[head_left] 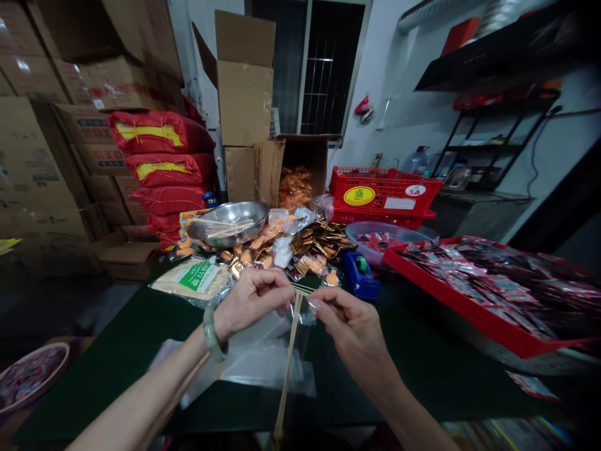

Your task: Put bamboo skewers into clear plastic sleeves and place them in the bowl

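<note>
Both hands meet over the middle of the table at the mouth of a clear plastic bag (307, 316). My left hand (256, 300), with a green bangle on the wrist, is closed in a pinch on the bag's left side. My right hand (350, 326) pinches its right side between thumb and fingers. Thin wooden sticks (292, 357) run down from between the hands toward the table's front edge, seemingly inside the bag. A few more thin sticks lie crosswise by the fingertips. Flat clear bags (253, 360) are spread on the table under my left forearm.
Behind the hands lie a packet of sticks (192, 279), a steel bowl (253, 219) with sticks, gold and orange sachets (319, 244) and a blue tape dispenser (364, 279). A red tray (436, 300) heaped with sachets stands right. Red baskets (380, 191) and cartons (244, 100) rise behind.
</note>
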A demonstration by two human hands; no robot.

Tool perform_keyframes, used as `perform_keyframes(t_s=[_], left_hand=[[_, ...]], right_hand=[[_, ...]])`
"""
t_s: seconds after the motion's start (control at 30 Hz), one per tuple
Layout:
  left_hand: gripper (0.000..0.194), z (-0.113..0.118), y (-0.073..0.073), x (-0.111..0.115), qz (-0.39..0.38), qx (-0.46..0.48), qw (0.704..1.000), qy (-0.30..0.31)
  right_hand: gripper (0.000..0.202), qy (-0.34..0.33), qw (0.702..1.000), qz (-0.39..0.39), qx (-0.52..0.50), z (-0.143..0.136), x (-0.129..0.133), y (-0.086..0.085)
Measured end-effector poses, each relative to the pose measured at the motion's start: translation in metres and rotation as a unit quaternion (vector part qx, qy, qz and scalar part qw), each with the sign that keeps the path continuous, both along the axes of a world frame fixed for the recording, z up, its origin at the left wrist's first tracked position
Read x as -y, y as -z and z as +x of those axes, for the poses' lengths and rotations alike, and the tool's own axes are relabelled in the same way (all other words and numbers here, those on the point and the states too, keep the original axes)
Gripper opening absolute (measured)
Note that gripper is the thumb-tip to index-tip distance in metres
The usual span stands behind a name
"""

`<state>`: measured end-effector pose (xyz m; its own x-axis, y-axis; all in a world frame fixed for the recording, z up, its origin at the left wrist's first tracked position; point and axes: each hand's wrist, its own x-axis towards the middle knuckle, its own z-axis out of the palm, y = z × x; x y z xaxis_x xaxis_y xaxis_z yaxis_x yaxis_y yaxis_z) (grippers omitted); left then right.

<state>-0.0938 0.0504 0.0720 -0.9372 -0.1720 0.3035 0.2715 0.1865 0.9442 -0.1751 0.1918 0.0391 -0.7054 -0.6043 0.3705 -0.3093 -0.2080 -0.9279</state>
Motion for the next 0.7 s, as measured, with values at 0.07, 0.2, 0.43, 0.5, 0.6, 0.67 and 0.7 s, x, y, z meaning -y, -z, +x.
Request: perform_keyframes(t_s=[0.07, 0.2, 0.43, 0.5, 0.6, 0.67, 0.7], left_hand=[[0.019, 0.001, -0.003, -0.003, -0.005, 0.025, 0.999, -0.02], [0.02, 0.001, -0.005, -0.006, 0.028, 0.042, 0.999, -0.001], [0.03, -0.006, 0.001, 0.002, 0.156, -0.015, 0.987, -0.021], [0.034, -0.006, 0.005, 0.005, 0.186, -0.007, 0.982, -0.025], [0.038, -0.004, 0.014, 0.008, 0.132, 0.052, 0.99, 0.015], [0.033, -0.003, 0.02, 0.009, 0.07, 0.076, 0.995, 0.007], [0.032, -0.003, 0.022, 0.012, 0.042, 0.085, 0.995, -0.004]], right_hand=[[0.021, -0.014, 1.0, -0.011, 0.009, -0.002, -0.003, 0.002], [0.032, -0.086, 0.994, -0.041, 0.057, -0.01, -0.006, 0.003], [0.033, -0.096, 0.994, 0.047, 0.009, -0.016, 0.004, -0.001], [0.032, -0.07, 0.997, 0.029, 0.02, -0.016, 0.007, 0.002], [0.033, -0.07, 0.997, 0.021, 0.021, -0.016, 0.014, 0.008], [0.035, -0.093, 0.995, 0.026, 0.023, -0.017, 0.02, 0.012], [0.035, -0.107, 0.993, 0.031, 0.028, -0.019, 0.023, 0.016]])
